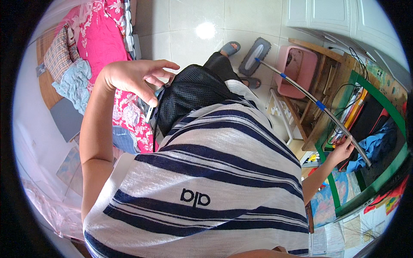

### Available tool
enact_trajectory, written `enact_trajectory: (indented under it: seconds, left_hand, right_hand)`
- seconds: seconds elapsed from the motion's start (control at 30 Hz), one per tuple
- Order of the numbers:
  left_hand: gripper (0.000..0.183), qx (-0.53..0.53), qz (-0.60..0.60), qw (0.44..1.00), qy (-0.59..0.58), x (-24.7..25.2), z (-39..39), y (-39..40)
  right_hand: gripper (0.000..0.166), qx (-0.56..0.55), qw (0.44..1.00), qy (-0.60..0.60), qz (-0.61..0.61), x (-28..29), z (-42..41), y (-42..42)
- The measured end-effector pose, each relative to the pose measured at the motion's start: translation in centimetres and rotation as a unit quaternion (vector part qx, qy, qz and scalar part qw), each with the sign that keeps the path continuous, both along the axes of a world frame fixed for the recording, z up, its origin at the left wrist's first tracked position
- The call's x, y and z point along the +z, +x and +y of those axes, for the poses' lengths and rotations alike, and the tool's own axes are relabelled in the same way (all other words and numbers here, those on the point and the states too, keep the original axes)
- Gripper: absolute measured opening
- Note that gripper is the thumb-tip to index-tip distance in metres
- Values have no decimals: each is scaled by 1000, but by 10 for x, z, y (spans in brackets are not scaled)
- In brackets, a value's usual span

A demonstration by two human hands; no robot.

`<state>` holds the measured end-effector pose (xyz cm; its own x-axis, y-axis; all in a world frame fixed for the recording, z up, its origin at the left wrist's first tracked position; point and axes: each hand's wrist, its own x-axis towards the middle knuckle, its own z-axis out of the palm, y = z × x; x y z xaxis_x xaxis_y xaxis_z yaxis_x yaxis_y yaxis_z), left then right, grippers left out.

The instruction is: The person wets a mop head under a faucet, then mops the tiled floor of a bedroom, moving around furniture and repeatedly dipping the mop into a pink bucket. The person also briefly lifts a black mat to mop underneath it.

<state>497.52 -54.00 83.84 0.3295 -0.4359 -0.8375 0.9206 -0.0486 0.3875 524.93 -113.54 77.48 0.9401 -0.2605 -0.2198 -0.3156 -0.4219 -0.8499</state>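
My right hand (342,149) is closed around the metal handle (306,93) of a flat mop, near its upper end. The handle has blue bands and slants down to a grey fringed mop head (255,57) on the floor by my feet. My left hand (138,79) is bent at the wrist beside a black mesh bag (190,92) at my waist. Its thumb is at a small white device (150,113) at the bag's edge, and its other fingers reach toward the bag. Whether it grips the device is unclear.
At left, a bed with a pink floral cover (100,42) holds rumpled clothes (72,80). A pink bin (295,71) stands beside a wooden shelf unit (322,103). At right, a green-edged desk (380,100) carries cables, books and blue cloth. White cabinets (335,14) stand beyond.
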Motion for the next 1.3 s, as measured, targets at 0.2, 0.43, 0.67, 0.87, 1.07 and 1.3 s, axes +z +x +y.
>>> enact_trajectory:
  seconds: [0.2, 0.43, 0.67, 0.87, 1.07, 1.3]
  left_hand:
    - [114, -25, -16, 999, 23, 13, -3, 14]
    - [110, -32, -45, 998, -4, 1, 0, 11]
    - [98, 37, -35, 997, -52, -11, 8, 11]
    - [89, 51, -38, 997, -47, -20, 17, 6]
    - [80, 35, -14, 999, -27, -34, 25, 21]
    - [69, -48, -12, 985, 163, -53, 27, 61]
  right_hand:
    - [15, -33, 999, -14, -6, -7, -18, -7]
    - [17, -38, 998, -42, 31, -6, -37, -13]
    - [22, -85, 992, -67, 72, -10, -62, -11]
    - [33, -91, 989, -84, 85, -11, -64, -15]
    - [32, -66, 991, -82, 80, -19, -60, -16]
    - [28, -104, 990, -67, 71, -66, -36, 6]
